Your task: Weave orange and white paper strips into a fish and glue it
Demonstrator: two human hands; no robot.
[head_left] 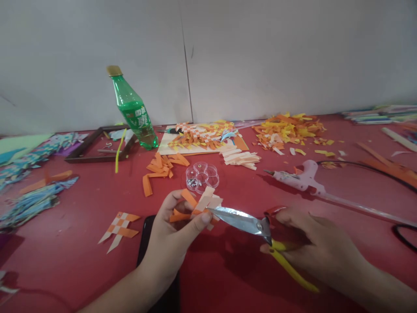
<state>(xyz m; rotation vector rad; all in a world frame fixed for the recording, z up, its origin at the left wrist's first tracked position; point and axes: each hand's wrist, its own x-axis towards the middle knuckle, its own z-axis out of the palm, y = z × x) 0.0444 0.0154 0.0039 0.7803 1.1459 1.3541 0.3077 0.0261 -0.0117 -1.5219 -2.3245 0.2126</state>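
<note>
My left hand (182,232) pinches a small woven piece of orange and cream paper strips (203,203) between thumb and fingers. In my right hand (312,241) is a pair of scissors (241,221) with yellow and red handles, the fingers wrapped round them. The blade tips point left and touch or overlap the paper beside my left thumb; whether they cut into it I cannot tell. A finished-looking woven paper fish (120,226) in orange and cream lies on the red table to the left. Just behind my left hand sits a clear flower-shaped bead tray (212,171) with small beads in it.
A green drink bottle (135,113) leans beside a dark frame (94,160). Folded orange strips (159,167), cream strips (241,158) and a heap of yellow-orange scraps (289,130) lie behind. At right is a pink glue gun (301,177) with a black cord. A dark phone-like slab (146,237) lies under my left arm.
</note>
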